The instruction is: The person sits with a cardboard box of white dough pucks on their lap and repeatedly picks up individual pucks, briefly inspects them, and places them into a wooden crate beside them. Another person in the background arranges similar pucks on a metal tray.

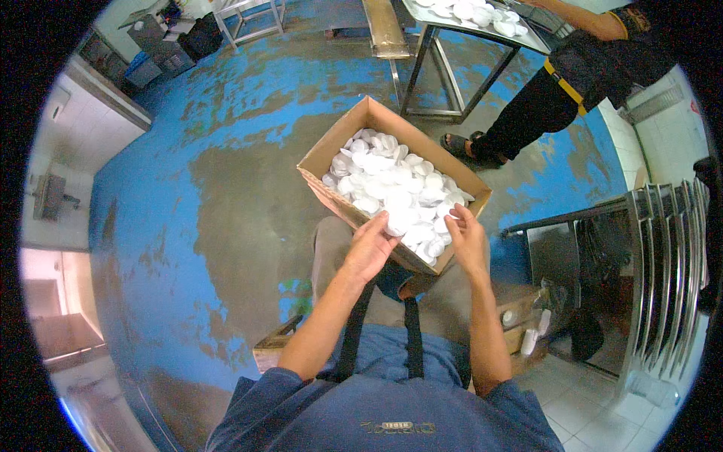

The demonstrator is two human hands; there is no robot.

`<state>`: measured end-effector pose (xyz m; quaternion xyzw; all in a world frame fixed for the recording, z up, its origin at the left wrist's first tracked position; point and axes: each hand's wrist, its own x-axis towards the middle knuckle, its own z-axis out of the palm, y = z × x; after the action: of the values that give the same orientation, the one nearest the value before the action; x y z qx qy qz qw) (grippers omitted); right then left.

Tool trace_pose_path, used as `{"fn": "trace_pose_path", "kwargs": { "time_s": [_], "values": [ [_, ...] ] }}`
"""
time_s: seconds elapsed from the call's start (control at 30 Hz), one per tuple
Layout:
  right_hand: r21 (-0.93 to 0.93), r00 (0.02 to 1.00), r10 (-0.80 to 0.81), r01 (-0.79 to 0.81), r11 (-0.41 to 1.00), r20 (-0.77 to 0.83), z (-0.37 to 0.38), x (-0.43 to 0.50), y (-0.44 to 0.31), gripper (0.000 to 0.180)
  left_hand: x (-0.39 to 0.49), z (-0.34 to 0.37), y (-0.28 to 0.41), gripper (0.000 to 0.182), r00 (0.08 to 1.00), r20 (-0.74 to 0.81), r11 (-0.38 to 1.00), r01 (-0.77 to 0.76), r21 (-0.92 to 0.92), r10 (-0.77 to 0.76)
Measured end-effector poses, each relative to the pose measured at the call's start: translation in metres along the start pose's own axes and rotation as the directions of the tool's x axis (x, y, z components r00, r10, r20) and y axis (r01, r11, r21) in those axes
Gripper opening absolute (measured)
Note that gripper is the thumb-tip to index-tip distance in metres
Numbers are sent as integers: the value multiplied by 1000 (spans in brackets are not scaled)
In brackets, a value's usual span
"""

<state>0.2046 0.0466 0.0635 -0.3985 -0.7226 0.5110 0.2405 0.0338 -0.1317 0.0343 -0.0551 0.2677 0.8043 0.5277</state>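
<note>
An open cardboard box [334,195] rests tilted across my knees, filled with many thin white round discs [384,169] whose material I cannot tell. Over the box's near left edge, my left hand [370,246] has a white disc [397,223] between thumb and fingers. My right hand [467,240] is at the near right side of the box, palm inward, fingers slightly bent and touching or just above the discs there. Whether those fingers grip a disc cannot be made out.
A co-worker in dark clothes [525,121] stands at a metal table [534,40] bearing more white discs. Metal racks [666,271] are at right. Beside my right leg are a wooden box [514,305] and white rolls or stacks [529,342]. The blue floor [147,226] is worn.
</note>
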Motion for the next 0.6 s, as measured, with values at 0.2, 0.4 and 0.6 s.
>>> {"fn": "trace_pose_path", "kwargs": {
  "time_s": [0.2, 0.4, 0.6],
  "values": [
    [-279, 988, -30, -14, 960, -154, -109, -69, 14, 31, -2, 5, 13, 57, 997, 18, 991, 74, -107, -72],
    [-715, 973, 19, -183, 675, -231, -196, -186, 63, 24, 2, 5, -1, 40, 991, -22, 987, 128, -95, -130],
    [-798, 982, 5, -156, 582, -188, -202, -256, 95, 36, 0, 22, -16, 46, 989, -4, 987, 144, -66, -145]
  ]
}}
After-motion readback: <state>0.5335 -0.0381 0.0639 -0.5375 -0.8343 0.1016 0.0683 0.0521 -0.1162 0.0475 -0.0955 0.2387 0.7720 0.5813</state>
